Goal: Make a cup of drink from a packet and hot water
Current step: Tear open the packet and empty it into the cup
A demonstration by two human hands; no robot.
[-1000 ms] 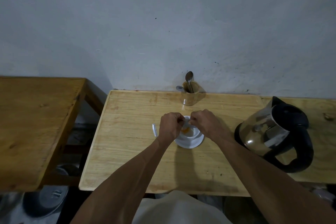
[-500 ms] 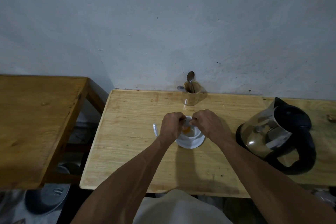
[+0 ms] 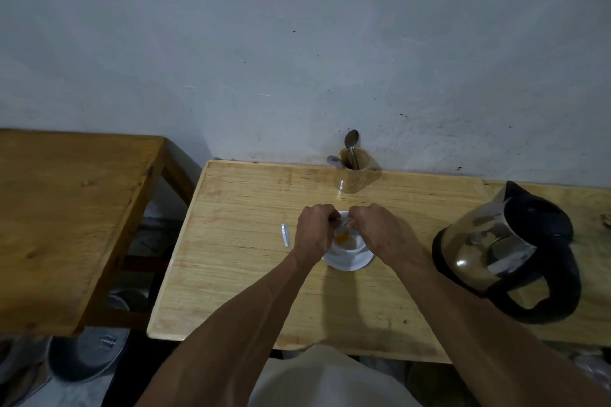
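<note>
A white cup (image 3: 351,245) stands on a white saucer (image 3: 347,263) in the middle of the light wooden table (image 3: 251,274). Orange powder (image 3: 342,237) lies inside the cup. My left hand (image 3: 314,231) and my right hand (image 3: 375,228) meet just above the cup and pinch a small pale packet (image 3: 344,221) between their fingertips. Most of the packet is hidden by my fingers. A torn white strip (image 3: 285,235) lies flat on the table left of my left hand. A steel kettle (image 3: 506,251) with a black handle stands to the right.
A wooden holder (image 3: 354,173) with spoons (image 3: 351,142) stands at the back edge against the wall. A second, darker wooden table (image 3: 66,218) stands to the left, across a gap. Metal lids (image 3: 87,357) lie on the floor below.
Both hands stay pinched together over the cup, with only slight shifts. The view has tilted a little.
</note>
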